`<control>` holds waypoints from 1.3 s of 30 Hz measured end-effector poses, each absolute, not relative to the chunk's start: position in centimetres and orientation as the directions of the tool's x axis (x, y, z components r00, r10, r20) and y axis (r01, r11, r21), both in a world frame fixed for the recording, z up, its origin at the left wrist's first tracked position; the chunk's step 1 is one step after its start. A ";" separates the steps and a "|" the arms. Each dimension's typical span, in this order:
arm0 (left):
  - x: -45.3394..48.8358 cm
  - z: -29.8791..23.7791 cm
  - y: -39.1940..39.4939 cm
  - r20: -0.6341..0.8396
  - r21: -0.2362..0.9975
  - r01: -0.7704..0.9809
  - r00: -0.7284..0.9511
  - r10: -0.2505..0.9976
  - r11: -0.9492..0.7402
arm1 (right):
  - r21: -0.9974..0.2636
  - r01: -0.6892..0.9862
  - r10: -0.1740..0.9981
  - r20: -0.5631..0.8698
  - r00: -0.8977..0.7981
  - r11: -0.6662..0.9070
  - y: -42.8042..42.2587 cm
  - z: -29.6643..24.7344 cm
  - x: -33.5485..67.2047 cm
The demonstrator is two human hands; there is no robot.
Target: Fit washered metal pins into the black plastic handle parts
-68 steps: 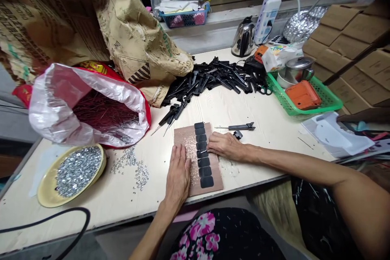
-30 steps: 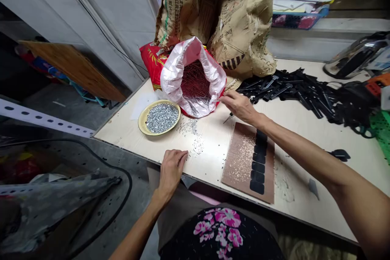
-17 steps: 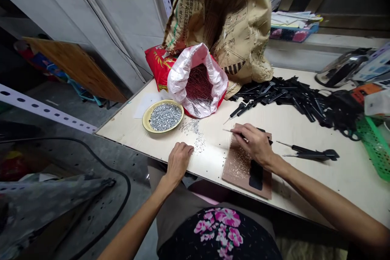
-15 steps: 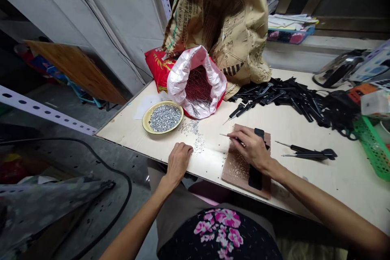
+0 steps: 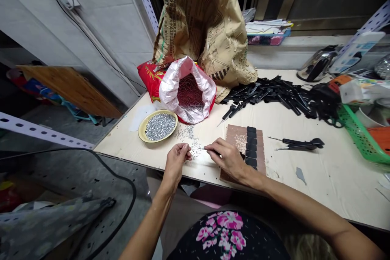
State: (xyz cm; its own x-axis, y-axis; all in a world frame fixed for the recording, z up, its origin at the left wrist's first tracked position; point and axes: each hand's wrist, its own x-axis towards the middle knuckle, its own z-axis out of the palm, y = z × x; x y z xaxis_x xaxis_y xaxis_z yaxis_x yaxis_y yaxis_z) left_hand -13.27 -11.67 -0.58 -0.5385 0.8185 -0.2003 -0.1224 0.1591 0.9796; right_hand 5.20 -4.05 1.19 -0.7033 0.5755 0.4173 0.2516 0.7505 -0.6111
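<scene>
My right hand (image 5: pixel 227 158) pinches a thin metal pin (image 5: pixel 204 149) that points left, just off the left edge of a brown board (image 5: pixel 236 140) carrying a column of black pads (image 5: pixel 251 146). My left hand (image 5: pixel 176 160) is curled at the table's front edge, fingertips pinched at a scatter of small silver bits (image 5: pixel 190 136), close to the pin's tip. What the left fingers hold is too small to see. A yellow dish (image 5: pixel 143 132) of silver bits lies to the left.
A red-and-white bag of pins (image 5: pixel 186 89) lies open behind the dish, before a tall brown paper sack (image 5: pixel 201 20). A heap of black plastic parts (image 5: pixel 274 93) spreads at the back right. Two assembled black pieces (image 5: pixel 300 143) lie right of the board. A green basket (image 5: pixel 359 134) stands far right.
My right hand took a pin from the bag, brought it back over the board, then moved left off it toward my left hand. My left hand lifted from flat into a pinch.
</scene>
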 end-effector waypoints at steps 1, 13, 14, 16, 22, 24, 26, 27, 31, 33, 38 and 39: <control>-12.6 -0.1 -11.4 -0.224 0.968 -0.218 -0.534 0.816 0.123 | -0.616 0.258 0.585 0.414 -0.697 0.744 -4.2 1.2 5.0; -7.8 1.4 -10.1 -0.154 0.940 -0.339 -0.506 0.849 -0.032 | -0.601 0.377 0.670 0.391 -0.630 0.705 -4.3 1.0 6.1; -7.7 1.4 -10.0 -0.152 0.941 -0.336 -0.504 0.850 -0.031 | -0.590 0.392 0.674 0.390 -0.627 0.706 -4.3 1.1 6.2; -7.6 1.4 -10.0 -0.144 0.952 -0.305 -0.511 0.848 -0.022 | -0.565 0.421 0.679 0.390 -0.622 0.710 -4.4 1.2 6.4; -8.0 1.2 -9.9 -0.110 0.984 -0.179 -0.518 0.848 0.018 | -0.416 0.530 0.673 0.410 -0.616 0.739 -4.8 1.5 7.1; -8.2 1.1 -9.8 -0.125 0.980 -0.195 -0.478 0.869 0.034 | -0.367 0.557 0.667 0.424 -0.613 0.745 -4.9 1.6 7.3; -8.4 1.0 -9.6 -0.146 0.976 -0.212 -0.432 0.890 0.057 | -0.342 0.564 0.658 0.439 -0.612 0.752 -5.0 1.6 7.5; -8.5 1.0 -9.5 -0.157 0.973 -0.220 -0.413 0.897 0.069 | -0.337 0.563 0.655 0.443 -0.612 0.754 -5.0 1.6 7.6; -8.7 0.9 -9.2 -0.245 0.932 -0.342 -0.343 0.907 0.123 | -0.368 0.562 0.672 0.422 -0.609 0.740 -5.0 1.6 8.0; -8.6 0.9 -9.0 -0.299 0.888 -0.436 -0.298 0.907 0.149 | -0.394 0.565 0.689 0.405 -0.602 0.725 -5.0 1.5 8.1; -8.3 0.9 -8.8 -0.345 0.827 -0.537 -0.249 0.905 0.168 | -0.394 0.590 0.710 0.384 -0.591 0.704 -5.0 1.5 8.2; -8.3 0.9 -8.8 -0.343 0.825 -0.540 -0.250 0.906 0.163 | -0.390 0.598 0.714 0.384 -0.585 0.700 -5.0 1.5 8.2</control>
